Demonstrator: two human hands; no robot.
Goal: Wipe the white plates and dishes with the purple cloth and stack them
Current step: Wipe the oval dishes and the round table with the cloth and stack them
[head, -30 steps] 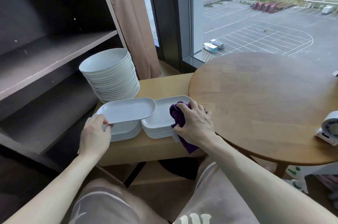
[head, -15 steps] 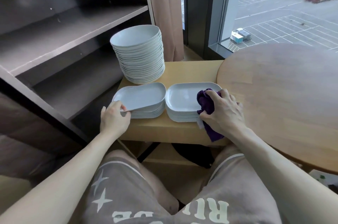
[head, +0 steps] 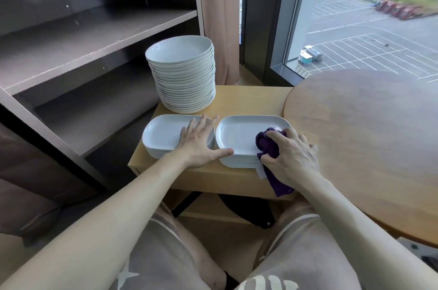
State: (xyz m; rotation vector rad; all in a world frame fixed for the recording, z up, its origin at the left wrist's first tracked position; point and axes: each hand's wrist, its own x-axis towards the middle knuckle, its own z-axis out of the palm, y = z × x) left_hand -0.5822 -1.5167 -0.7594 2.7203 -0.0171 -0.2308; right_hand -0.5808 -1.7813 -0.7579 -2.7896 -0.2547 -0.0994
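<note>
Head view, right hand (head: 292, 159) gripping crumpled purple cloth (head: 269, 145), glossy rounded-rectangle dishes (head: 239, 140)

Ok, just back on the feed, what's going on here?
A person sits wiping white dishes at a low wooden table. The right hand grips the purple cloth on the near right corner of the right-hand stack. The left hand rests flat, fingers straight, on the left-hand stack. A tall stack of round plates stands behind them.
</note>
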